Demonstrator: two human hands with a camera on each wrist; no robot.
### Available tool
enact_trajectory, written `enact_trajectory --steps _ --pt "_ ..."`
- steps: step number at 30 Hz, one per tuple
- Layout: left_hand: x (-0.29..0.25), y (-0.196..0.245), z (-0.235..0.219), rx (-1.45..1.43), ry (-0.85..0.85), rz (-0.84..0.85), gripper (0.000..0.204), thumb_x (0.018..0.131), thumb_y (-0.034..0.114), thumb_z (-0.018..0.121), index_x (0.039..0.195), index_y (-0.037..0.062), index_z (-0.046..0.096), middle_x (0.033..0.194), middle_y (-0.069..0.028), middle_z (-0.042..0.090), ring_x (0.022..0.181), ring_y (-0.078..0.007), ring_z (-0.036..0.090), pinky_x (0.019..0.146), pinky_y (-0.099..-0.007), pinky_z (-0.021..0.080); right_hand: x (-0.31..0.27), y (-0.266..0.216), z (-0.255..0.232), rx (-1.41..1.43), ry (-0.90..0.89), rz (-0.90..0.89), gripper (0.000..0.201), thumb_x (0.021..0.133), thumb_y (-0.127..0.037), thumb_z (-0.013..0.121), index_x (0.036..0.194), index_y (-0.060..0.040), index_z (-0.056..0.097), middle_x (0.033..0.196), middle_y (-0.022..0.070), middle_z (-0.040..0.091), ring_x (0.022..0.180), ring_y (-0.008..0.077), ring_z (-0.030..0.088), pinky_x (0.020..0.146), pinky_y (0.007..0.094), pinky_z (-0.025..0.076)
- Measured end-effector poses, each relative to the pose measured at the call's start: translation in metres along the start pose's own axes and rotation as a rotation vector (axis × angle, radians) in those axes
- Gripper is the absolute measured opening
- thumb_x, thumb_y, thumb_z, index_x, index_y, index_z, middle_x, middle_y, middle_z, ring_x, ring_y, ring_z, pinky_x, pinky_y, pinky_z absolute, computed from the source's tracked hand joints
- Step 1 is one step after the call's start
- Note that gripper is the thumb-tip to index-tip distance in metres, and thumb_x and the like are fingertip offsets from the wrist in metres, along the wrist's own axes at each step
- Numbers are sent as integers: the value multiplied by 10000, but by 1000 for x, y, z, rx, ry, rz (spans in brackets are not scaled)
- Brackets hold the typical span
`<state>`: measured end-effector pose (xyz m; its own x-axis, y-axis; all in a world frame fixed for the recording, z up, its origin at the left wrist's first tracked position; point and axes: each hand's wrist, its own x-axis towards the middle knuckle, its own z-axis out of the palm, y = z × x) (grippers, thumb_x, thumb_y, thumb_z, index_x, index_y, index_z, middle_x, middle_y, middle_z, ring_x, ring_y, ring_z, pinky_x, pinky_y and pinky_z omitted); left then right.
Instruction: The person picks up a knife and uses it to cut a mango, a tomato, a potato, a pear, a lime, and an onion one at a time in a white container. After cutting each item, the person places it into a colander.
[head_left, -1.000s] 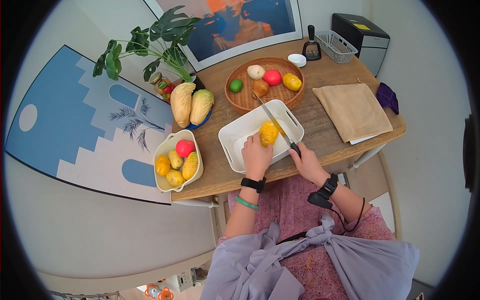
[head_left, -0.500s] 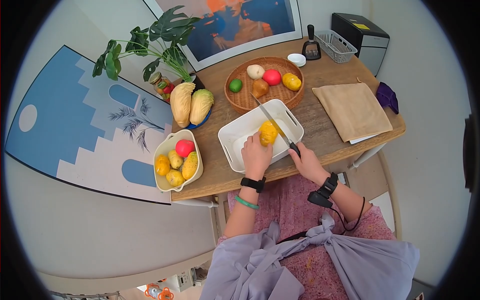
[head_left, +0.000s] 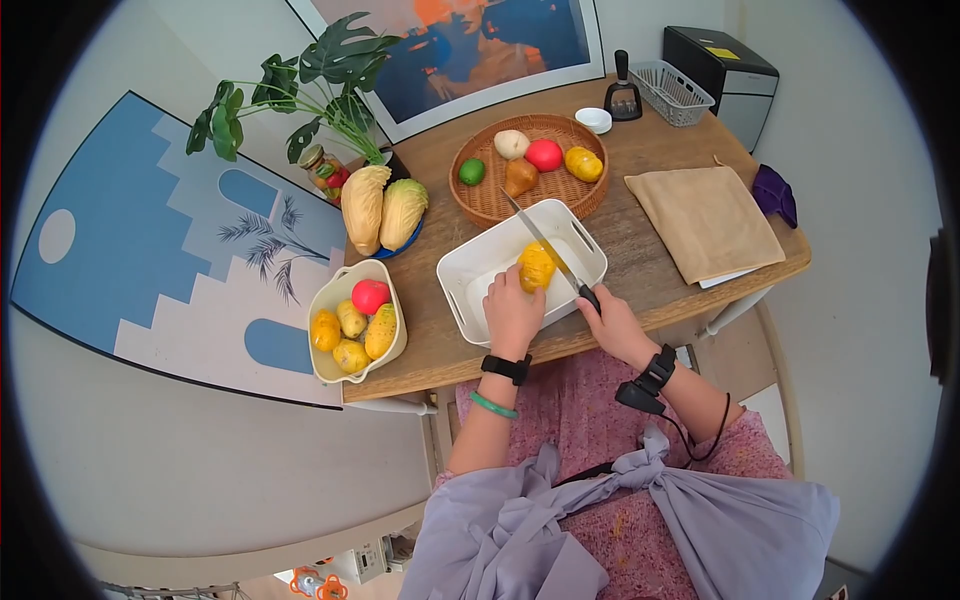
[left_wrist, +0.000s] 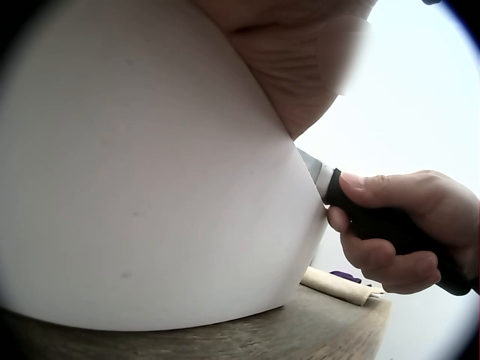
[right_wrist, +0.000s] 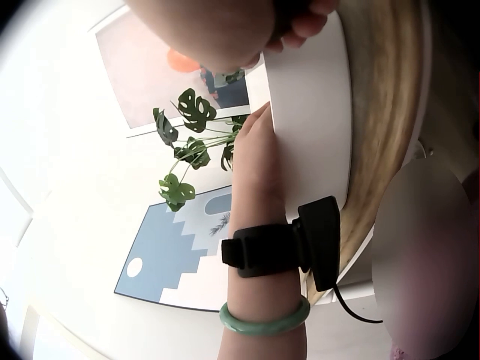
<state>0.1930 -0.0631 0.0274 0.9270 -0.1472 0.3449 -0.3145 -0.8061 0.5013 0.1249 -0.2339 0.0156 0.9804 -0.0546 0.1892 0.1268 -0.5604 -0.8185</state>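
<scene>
In the head view, a rounded yellow fruit or vegetable (head_left: 537,264) sits inside a white tub (head_left: 463,271) with handle slots. My left hand (head_left: 513,312) holds it from the near left, fingers curled over its side. A long kitchen knife (head_left: 545,236) slants across the tub along the yellow piece's right side, its tip pointing to the wicker tray. My right hand (head_left: 618,330) grips the black handle (left_wrist: 390,227); the left wrist view shows thumb and fingers wrapped round it. The tub's wall hides the yellow piece in both wrist views.
Behind the tub, a round wicker tray (head_left: 487,207) carries several fruits and vegetables. A cream basket (head_left: 324,374) of produce stands left, near two cabbages (head_left: 383,212). To the right lies a folded tan cloth (head_left: 705,222). The table's front edge (head_left: 690,312) runs close below the hands.
The knife's tip has shifted very slightly toward the near left. Both hands, the yellow piece and the tub stay practically in place.
</scene>
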Motion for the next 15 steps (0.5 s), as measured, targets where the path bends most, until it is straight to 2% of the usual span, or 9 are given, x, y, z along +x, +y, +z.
enact_trajectory --steps 6,9,12,15 --pt "0 0 -1 0 -1 -13 449 774 214 692 1169 33 575 1049 -175 610 1005 -353 583 834 -443 471 0 -1 -1 21 -1 37 312 979 -293 501 942 16 473 768 291 606 773 483 586 657 527 446" --pt "1 -1 0 -8 7 -13 439 771 210 696 1154 33 576 1055 -174 607 1009 -354 581 834 -442 471 1 -1 -1 12 2 -6 312 977 -291 504 945 17 471 767 295 605 771 486 585 657 530 443" --pt "0 0 -2 -2 4 -22 433 767 208 701 1142 33 575 1059 -173 604 1011 -356 579 835 -442 470 0 -4 -1 48 7 47 310 975 -285 507 946 21 467 762 298 602 766 489 583 656 532 442" --pt "0 1 -1 -3 0 -20 432 766 209 705 1139 33 574 1063 -171 603 1010 -357 579 835 -442 470 1 4 1 13 15 -21 310 974 -280 509 948 25 464 756 298 600 764 490 582 650 530 442"
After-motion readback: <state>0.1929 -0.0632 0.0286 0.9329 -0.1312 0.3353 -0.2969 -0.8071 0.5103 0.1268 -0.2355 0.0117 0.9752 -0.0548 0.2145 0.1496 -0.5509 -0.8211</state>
